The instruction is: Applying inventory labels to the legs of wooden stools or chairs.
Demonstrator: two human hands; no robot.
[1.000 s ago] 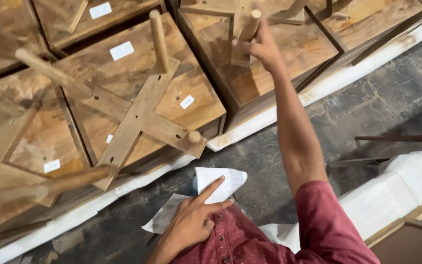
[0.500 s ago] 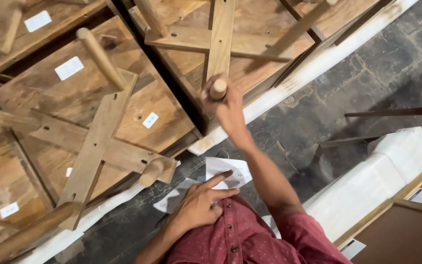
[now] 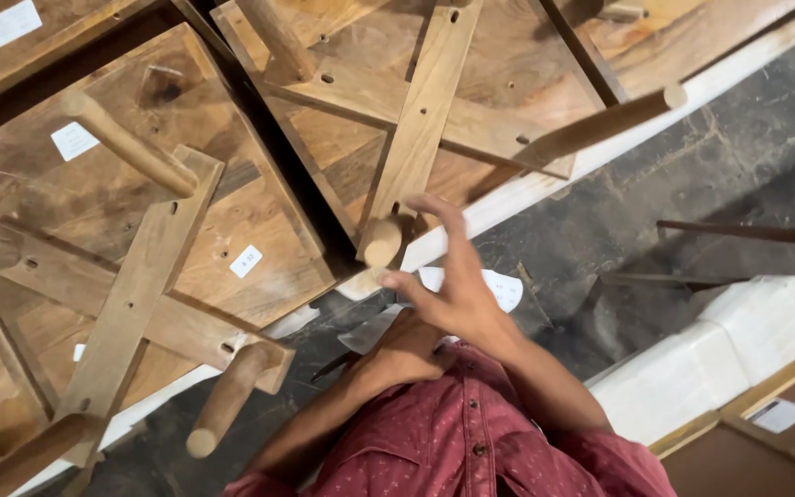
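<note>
The right hand (image 3: 453,290) hangs open, fingers spread and holding nothing, just beside the rounded end of the nearest table leg (image 3: 382,244), which sticks up from an upturned wooden table (image 3: 499,83) lying top-down on a white sheet (image 3: 545,189) over the dark floor (image 3: 692,184). To take that leg well, I judge the grip should close around the shaft just below the tip, thumb opposite the fingers, so the pull runs along the leg rather than across it. The left hand (image 3: 402,354) sits lower, near the red shirt (image 3: 471,442), over some white paper (image 3: 499,287); whether it holds anything I cannot tell, since the right forearm covers it. The neighbouring table (image 3: 140,230) is cut off at the picture's edge.
</note>
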